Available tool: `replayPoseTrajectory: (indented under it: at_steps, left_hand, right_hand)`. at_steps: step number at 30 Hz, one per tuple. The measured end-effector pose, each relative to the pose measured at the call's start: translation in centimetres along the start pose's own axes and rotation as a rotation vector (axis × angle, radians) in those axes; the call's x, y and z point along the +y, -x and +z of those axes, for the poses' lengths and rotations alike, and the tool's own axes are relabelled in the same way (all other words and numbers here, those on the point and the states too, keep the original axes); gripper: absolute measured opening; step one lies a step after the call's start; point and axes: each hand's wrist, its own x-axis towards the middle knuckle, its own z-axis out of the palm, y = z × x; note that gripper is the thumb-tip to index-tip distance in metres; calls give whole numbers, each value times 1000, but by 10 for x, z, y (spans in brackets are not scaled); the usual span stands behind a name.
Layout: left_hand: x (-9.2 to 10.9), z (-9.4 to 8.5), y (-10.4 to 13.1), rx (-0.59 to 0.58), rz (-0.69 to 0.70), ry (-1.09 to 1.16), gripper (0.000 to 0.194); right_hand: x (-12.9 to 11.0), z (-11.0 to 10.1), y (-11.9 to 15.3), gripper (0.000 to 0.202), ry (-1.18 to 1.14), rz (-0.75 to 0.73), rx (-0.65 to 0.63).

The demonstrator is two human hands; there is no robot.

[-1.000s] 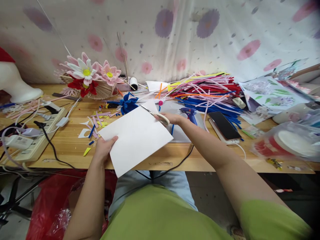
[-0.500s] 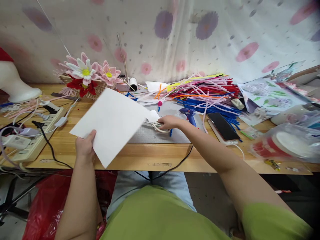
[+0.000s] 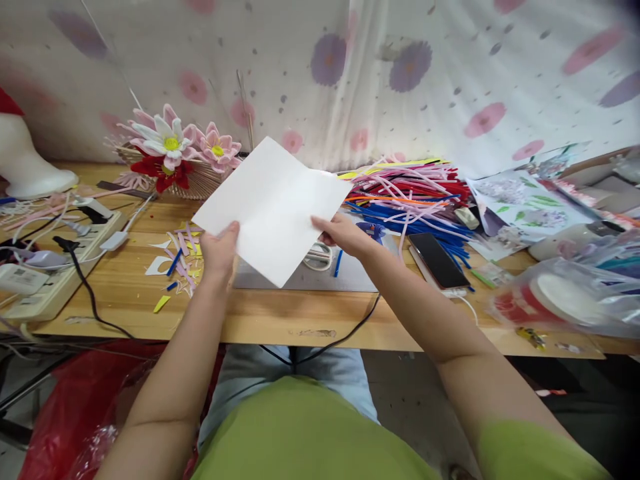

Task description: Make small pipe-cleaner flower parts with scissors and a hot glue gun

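A blank white sheet of paper [image 3: 273,207], stiff-looking and turned cornerwise, is held above the table. My left hand [image 3: 220,252] pinches it near its lower left edge, thumb on top. At the opposite edge my right hand [image 3: 343,233] is closed on the sheet, some of its fingers hidden beneath. Below the right hand, pale-handled scissors [image 3: 319,257] lie on the grey cutting mat [image 3: 350,273], partly covered by the paper. Just beyond that hand sits a blue glue gun [image 3: 370,231], also partly hidden.
Pipe cleaners [image 3: 415,190] are heaped at the back. Fuzzy flowers [image 3: 170,143] stand in a basket [image 3: 200,183]. Offcuts [image 3: 183,257] lie left of the mat. A power strip [image 3: 60,280] is at far left; a phone [image 3: 440,259] and a bagged tub [image 3: 555,293] are rightward.
My right hand has let go of the scissors and taken hold of the paper's right edge. The left hand has carried the sheet rightward, uncovering the offcuts.
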Motion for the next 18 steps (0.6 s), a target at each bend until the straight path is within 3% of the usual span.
replayPoseTrajectory:
  at_steps: [3, 5, 8, 13, 16, 18]
  left_hand:
    - [1, 21, 5, -245, -44, -26, 44]
    - [-2, 28, 7, -390, -32, -82, 40]
    - [-14, 33, 10, -471, 17, -265, 33]
    - [-26, 51, 18, -585, 163, -667, 31]
    - [-28, 70, 20, -725, 234, -901, 22]
    - [-31, 83, 19, -803, 260, -1030, 30]
  right_hand:
    - [-17, -25, 3, 32, -254, -55, 417]
    - [-28, -62, 12, 35, -415, -110, 648]
    - [-34, -130, 37, 40, -670, -176, 933]
    - [-7, -223, 65, 40, -890, -209, 1190]
    - [12, -258, 64, 41, -882, -157, 1253]
    - [21, -275, 61, 43, -864, -123, 1257]
